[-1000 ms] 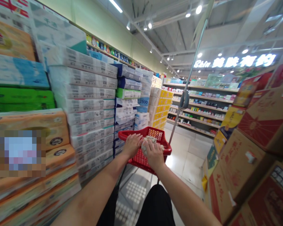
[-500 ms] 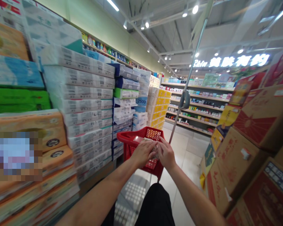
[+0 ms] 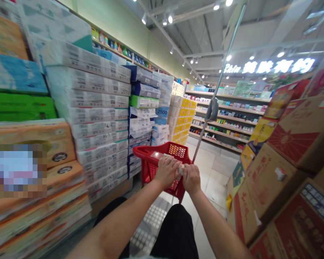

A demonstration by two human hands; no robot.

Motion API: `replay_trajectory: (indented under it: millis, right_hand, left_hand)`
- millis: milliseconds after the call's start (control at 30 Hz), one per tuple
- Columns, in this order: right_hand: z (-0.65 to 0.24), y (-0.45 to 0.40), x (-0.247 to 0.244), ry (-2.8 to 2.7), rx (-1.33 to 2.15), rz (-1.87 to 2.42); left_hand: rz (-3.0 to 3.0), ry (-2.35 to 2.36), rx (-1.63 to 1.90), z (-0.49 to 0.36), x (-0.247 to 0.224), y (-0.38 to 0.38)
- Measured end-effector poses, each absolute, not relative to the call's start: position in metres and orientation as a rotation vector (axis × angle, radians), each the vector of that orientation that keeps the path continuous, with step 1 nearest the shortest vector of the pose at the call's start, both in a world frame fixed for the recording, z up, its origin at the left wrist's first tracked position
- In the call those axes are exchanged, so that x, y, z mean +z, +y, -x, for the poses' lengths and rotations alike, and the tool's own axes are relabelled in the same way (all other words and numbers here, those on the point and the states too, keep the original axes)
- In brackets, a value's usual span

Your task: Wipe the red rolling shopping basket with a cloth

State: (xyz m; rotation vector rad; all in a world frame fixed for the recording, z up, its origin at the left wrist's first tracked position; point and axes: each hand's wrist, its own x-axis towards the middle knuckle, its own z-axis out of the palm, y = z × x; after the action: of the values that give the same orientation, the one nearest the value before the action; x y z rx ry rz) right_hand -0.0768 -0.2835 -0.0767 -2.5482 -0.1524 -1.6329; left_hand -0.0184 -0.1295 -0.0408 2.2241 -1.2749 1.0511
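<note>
A red plastic shopping cart (image 3: 145, 158) with perforated walls stands in front of my legs. My left hand (image 3: 166, 172) is closed around its handle, fingers curled over the top. Beside it, my right hand (image 3: 191, 178) is also closed on the handle. Between the two hands shows a short pale, pinkish stretch of the handle (image 3: 181, 169), which looks wrapped; the rest lies under my fingers. A tall metal pole (image 3: 205, 124) with a grey loop on it rises at the cart's right side. My hands and arms partly hide the inside of the basket.
Stacked white tissue packs (image 3: 101, 99) and orange packs (image 3: 62, 147) line the left side. Yellow-and-white packs (image 3: 182, 117) stand farther ahead. Cardboard cartons (image 3: 272, 180) pile up on the right. Pale floor tiles (image 3: 206, 172) lead toward shelves of small goods (image 3: 232, 115).
My fingers, stretched over the handle before, have curled around it. My right hand has lowered a little and sits slightly apart from the left. The surrounding stacks have shifted slightly in view.
</note>
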Motion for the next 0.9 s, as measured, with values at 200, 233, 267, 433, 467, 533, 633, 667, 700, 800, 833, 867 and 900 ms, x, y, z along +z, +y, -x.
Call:
replay_trajectory:
  millis: [200, 233, 267, 433, 467, 533, 633, 667, 700, 800, 833, 867, 900]
  right_hand:
    - [0.073, -0.265, -0.07, -0.048, -1.645, 2.607]
    - [0.072, -0.261, -0.069, -0.035, -1.641, 2.607]
    - [0.071, -0.258, -0.068, -0.031, -1.629, 2.606]
    - [0.072, -0.257, -0.063, -0.28, -1.501, 2.559]
    - [0.072, -0.26, -0.063, -0.352, -1.481, 2.544]
    - [0.071, -0.265, -0.065, -0.452, -1.459, 2.536]
    - [0.066, -0.26, -0.07, -0.466, -1.471, 2.555]
    - [0.065, -0.255, -0.072, -0.443, -1.477, 2.554]
    - [0.063, -0.248, -0.072, -0.416, -1.478, 2.55]
    - [0.06, -0.222, -0.069, -0.345, -1.445, 2.554]
    - [0.059, -0.214, -0.067, -0.33, -1.429, 2.564]
    - [0.059, -0.206, -0.064, -0.313, -1.415, 2.579]
    - [0.058, -0.199, -0.062, -0.294, -1.402, 2.596]
  left_hand:
    - [-2.264, -1.18, 0.954, 0.022, -0.032, -0.13]
    - [-2.278, -1.161, 0.94, 0.02, -0.029, -0.13]
    - [-2.289, -1.145, 0.923, 0.018, -0.027, -0.13]
    - [-2.318, -1.082, 0.816, -0.002, -0.017, -0.118]
    - [-2.318, -1.077, 0.8, -0.008, -0.016, -0.113]
    - [-2.315, -1.083, 0.764, -0.019, -0.015, -0.103]
    - [-2.321, -1.11, 0.71, -0.035, -0.015, -0.086]
    - [-2.326, -1.113, 0.707, -0.04, -0.015, -0.081]
    - [-2.33, -1.108, 0.714, -0.044, -0.016, -0.076]
    - [-2.339, -1.06, 0.763, -0.051, -0.019, -0.064]
    - [-2.343, -1.032, 0.779, -0.052, -0.02, -0.06]
    - [-2.349, -0.998, 0.798, -0.051, -0.021, -0.057]
    - [-2.355, -0.964, 0.824, -0.049, -0.022, -0.055]
